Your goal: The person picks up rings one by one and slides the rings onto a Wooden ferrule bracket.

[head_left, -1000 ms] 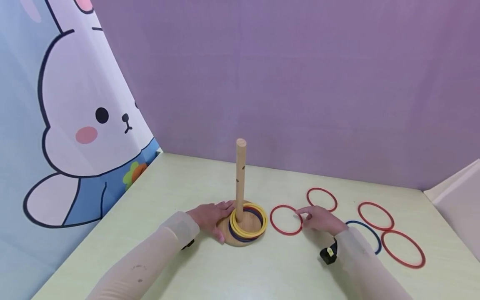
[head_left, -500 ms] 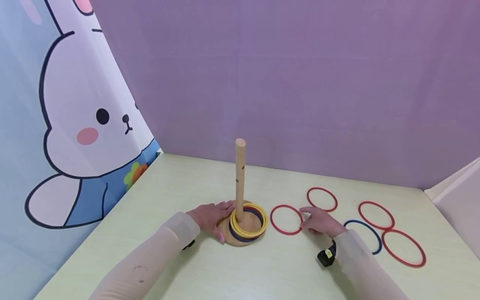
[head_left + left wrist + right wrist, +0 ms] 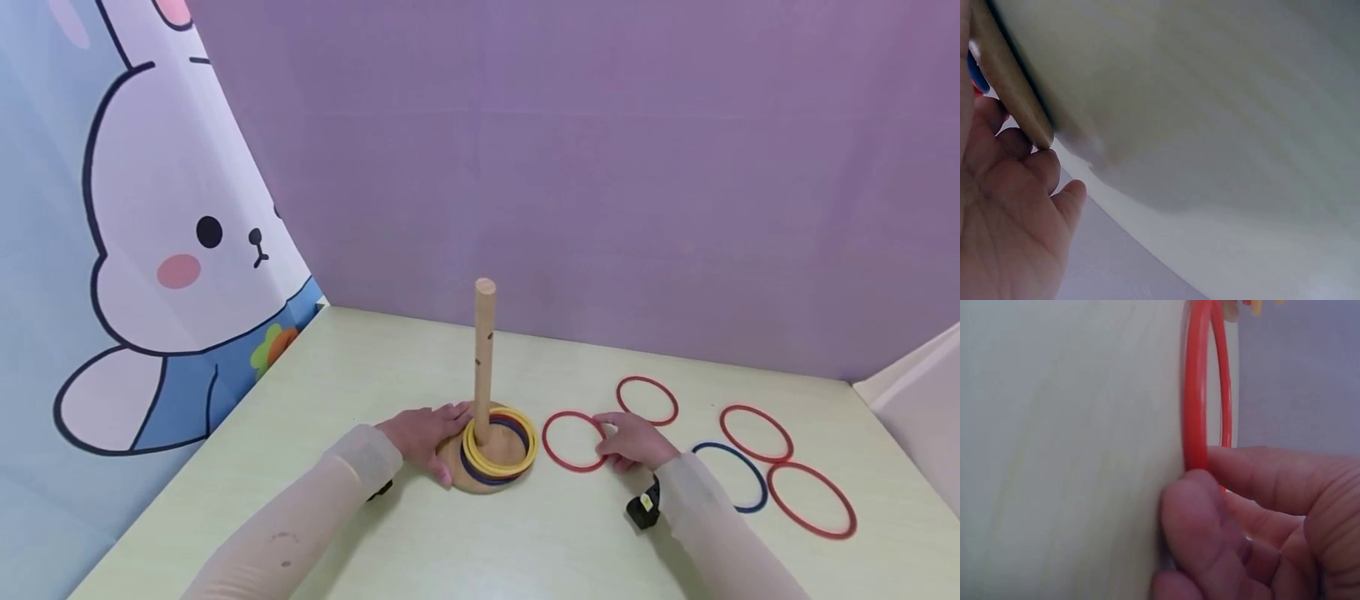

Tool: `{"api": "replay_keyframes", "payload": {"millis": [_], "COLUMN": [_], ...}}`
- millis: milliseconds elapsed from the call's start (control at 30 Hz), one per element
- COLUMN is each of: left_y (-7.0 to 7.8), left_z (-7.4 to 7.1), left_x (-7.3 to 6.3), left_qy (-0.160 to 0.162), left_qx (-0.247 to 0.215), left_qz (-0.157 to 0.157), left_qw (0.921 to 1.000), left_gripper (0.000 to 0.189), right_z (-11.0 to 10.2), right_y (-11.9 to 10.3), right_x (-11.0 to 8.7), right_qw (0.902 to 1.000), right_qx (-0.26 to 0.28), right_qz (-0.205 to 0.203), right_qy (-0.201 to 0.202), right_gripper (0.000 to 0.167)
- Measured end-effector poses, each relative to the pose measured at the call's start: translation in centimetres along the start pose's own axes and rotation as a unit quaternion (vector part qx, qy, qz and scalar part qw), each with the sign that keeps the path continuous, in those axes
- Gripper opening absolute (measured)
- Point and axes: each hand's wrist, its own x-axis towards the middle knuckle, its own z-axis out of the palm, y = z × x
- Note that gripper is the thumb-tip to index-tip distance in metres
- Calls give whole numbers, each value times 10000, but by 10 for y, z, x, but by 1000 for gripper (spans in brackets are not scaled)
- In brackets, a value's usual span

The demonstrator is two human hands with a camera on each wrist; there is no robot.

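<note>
In the head view, a wooden stand with an upright peg (image 3: 485, 358) has yellow, red and blue rings stacked low around the peg; a yellow ring (image 3: 535, 442) is uppermost. My left hand (image 3: 423, 437) holds the left side of its round base (image 3: 453, 471), thumb in front and fingers behind. The left wrist view shows bent fingers at the edge of the base (image 3: 1013, 81). To the right of the stand, my right hand (image 3: 636, 439) pinches the near right side of a red ring (image 3: 1196, 394) between thumb and fingers. That ring lies low, close over the table.
Behind the right hand lies another red ring (image 3: 647, 377). Farther right are a blue ring (image 3: 716, 444) and two more red rings, one at the back (image 3: 746, 407) and one nearer (image 3: 832, 537). A purple cloth (image 3: 570, 167) borders the table's back edge; a rabbit-print cloth (image 3: 150, 167) hangs left.
The right hand has drawn slightly leftward and its fingers have closed onto the red ring's edge. The left hand stays on the base, and the rings lie as before.
</note>
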Motion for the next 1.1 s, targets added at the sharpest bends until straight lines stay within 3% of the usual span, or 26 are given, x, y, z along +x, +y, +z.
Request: {"api": "replay_keyframes", "payload": {"millis": [600,1100], "left_y": [-1,1], "left_z": [1,-2], "left_x": [0,1], "left_qy": [27,-64], "left_qx": [57,23], "left_qz": [-3,-64], "left_qw": [10000,10000], "left_gripper": [104,104], "right_z": [5,-20], "right_y": [-5,-15], "right_x": [2,-8], "right_qw": [9998,9968], "right_qx": [127,711], "right_qz": [-123,-358], "right_qy": [39,-25], "right_gripper": [52,52]}}
